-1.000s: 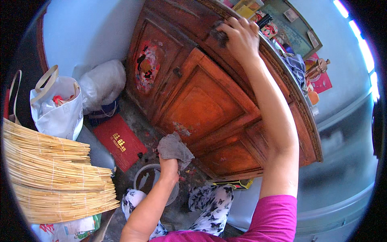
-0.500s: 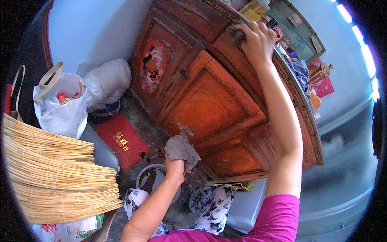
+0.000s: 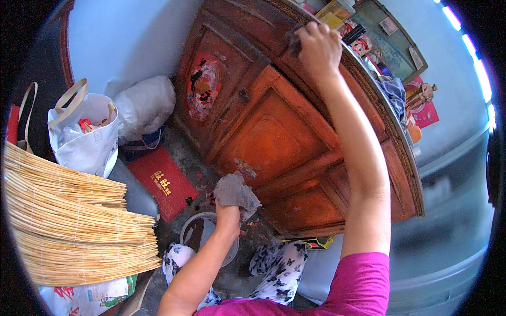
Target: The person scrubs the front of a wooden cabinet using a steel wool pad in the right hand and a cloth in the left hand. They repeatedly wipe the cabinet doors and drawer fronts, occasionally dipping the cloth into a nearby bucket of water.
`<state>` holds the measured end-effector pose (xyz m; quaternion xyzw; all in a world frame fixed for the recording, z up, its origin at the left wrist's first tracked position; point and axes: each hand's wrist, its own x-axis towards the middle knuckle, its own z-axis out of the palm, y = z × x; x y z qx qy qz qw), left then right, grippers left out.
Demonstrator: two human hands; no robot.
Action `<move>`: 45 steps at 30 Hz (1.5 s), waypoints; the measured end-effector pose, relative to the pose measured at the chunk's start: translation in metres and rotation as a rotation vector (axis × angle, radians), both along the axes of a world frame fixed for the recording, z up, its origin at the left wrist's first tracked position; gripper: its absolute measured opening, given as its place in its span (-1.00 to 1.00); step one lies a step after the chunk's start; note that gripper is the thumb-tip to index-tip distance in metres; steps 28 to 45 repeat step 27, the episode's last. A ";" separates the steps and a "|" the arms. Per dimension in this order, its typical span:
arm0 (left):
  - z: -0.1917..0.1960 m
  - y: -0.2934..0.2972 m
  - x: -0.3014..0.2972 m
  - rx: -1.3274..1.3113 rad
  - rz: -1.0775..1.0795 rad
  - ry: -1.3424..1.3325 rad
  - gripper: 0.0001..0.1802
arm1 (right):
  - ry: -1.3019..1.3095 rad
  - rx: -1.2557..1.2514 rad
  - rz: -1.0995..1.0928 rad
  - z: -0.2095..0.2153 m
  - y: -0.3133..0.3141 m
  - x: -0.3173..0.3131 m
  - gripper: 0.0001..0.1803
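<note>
A wooden cabinet (image 3: 274,129) with reddish-brown doors and carved panels stands in front of me. My right hand (image 3: 319,48) reaches up to the drawer front just below its top edge. Its fingers are closed on a dark, fuzzy scouring pad (image 3: 293,42), pressed against the wood and partly hidden. Lower down, my left hand (image 3: 227,217) grips a damp-looking grey rag (image 3: 235,194), held in front of the lower door and above a bucket (image 3: 185,229) of dark water. Torn remains of a colourful sticker (image 3: 203,89) cling to the left door, with a smaller patch (image 3: 246,168) on the middle one.
Left of me lie bundled straw-coloured reed mats (image 3: 79,226), a white tote bag (image 3: 87,137) and a stuffed clear plastic bag (image 3: 145,108). A red card box (image 3: 162,181) rests on the floor. Bottles, cloth and a framed mirror (image 3: 385,39) crowd the cabinet top.
My right hand has slid a little left and up along the drawer front with the pad. The left hand with the rag has hardly moved. The view has shifted slightly.
</note>
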<state>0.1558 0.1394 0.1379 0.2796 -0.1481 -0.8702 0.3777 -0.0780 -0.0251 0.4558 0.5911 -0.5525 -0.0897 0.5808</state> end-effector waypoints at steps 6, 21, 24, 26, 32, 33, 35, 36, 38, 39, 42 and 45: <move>0.020 -0.006 0.011 0.014 0.004 -0.050 -0.64 | 0.029 0.113 -0.263 -0.006 -0.005 0.025 -0.78; -0.001 0.003 -0.002 -0.046 -0.036 -0.035 -0.56 | 0.079 0.070 0.269 0.016 0.004 -0.017 -0.69; -0.016 -0.003 -0.008 -0.002 -0.063 -0.001 -0.51 | 0.093 0.067 0.224 -0.037 0.002 -0.025 -0.70; -0.002 -0.007 -0.001 0.036 -0.061 -0.032 -0.47 | 0.214 0.258 0.222 -0.072 0.002 -0.025 -0.76; 0.013 -0.004 0.002 0.055 -0.075 -0.043 -0.44 | 0.120 0.273 0.235 -0.062 -0.001 -0.039 -0.77; 0.013 -0.004 0.002 0.055 -0.075 -0.043 -0.44 | 0.120 0.273 0.235 -0.062 -0.001 -0.039 -0.77; 0.013 -0.004 0.002 0.055 -0.075 -0.043 -0.44 | 0.120 0.273 0.235 -0.062 -0.001 -0.039 -0.77; 0.013 -0.004 0.002 0.055 -0.075 -0.043 -0.44 | 0.120 0.273 0.235 -0.062 -0.001 -0.039 -0.77; 0.013 -0.004 0.002 0.055 -0.075 -0.043 -0.44 | 0.120 0.273 0.235 -0.062 -0.001 -0.039 -0.77; 0.013 -0.004 0.002 0.055 -0.075 -0.043 -0.44 | 0.120 0.273 0.235 -0.062 -0.001 -0.039 -0.77; 0.013 -0.004 0.002 0.055 -0.075 -0.043 -0.44 | 0.120 0.273 0.235 -0.062 -0.001 -0.039 -0.77; 0.013 -0.004 0.002 0.055 -0.075 -0.043 -0.44 | 0.120 0.273 0.235 -0.062 -0.001 -0.039 -0.77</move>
